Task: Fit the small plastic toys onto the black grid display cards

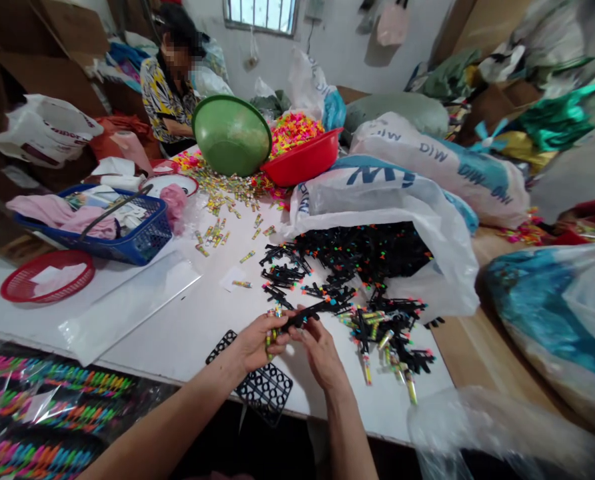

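My left hand [257,341] is closed around a few small yellow-labelled tubes [271,337], held upright between the fingers. A black toy gun [305,315] lies across both hands, its barrel end toward the pile on the right. The fingers of my right hand [322,350] are curled under and against this gun. Just below the hands, a black tray with round holes [267,392] overhangs the table's front edge. Many black toy guns with bright tips [362,253] spill from an open white sack [442,267]. Guns with yellow tubes [385,339] lie to the right.
Loose yellow tubes [212,233] scatter across the white table [197,340]. Behind stand a tilted green basin [232,137] and a red basin [307,160] heaped with colourful pieces. A blue basket [142,233] and red basket [85,277] sit left. A co-worker [167,93] sits at the back.
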Action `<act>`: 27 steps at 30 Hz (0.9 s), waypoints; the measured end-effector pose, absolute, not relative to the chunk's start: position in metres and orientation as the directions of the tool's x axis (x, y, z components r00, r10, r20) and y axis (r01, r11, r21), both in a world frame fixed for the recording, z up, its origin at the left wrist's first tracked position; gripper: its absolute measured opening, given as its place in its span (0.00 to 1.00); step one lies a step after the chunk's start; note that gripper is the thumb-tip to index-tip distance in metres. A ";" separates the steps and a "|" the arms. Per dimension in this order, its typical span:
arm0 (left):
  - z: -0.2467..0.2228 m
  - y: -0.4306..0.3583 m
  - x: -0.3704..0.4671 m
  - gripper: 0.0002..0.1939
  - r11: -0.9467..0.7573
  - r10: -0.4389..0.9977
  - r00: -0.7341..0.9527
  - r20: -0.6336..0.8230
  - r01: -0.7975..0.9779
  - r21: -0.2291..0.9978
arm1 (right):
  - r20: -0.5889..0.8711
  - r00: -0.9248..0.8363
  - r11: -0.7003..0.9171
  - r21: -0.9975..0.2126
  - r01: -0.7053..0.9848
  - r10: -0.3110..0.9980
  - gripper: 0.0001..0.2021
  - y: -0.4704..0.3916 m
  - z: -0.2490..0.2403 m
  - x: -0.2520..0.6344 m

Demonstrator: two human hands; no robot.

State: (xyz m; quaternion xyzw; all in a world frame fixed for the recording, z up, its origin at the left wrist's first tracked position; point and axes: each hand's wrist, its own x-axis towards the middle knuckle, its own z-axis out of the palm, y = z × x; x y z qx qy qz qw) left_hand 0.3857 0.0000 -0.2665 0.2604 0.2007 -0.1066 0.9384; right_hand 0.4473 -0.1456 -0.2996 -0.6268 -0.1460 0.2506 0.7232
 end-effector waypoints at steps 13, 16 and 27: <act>-0.269 -0.001 0.368 0.24 0.082 0.268 0.942 -0.200 0.185 0.979 | -0.064 0.960 -0.028 -0.998 -0.059 0.272 0.13 -0.133 -0.262 0.426; -0.262 -0.001 0.366 0.24 -0.003 0.214 0.964 -0.155 0.160 0.987 | -0.051 0.970 0.000 -0.999 -0.052 0.237 0.13 -0.129 -0.264 0.416; -0.260 -0.011 0.365 0.23 0.100 0.160 0.972 -0.175 0.160 0.982 | -0.013 0.979 -0.098 -0.995 0.007 0.205 0.14 -0.137 -0.259 0.409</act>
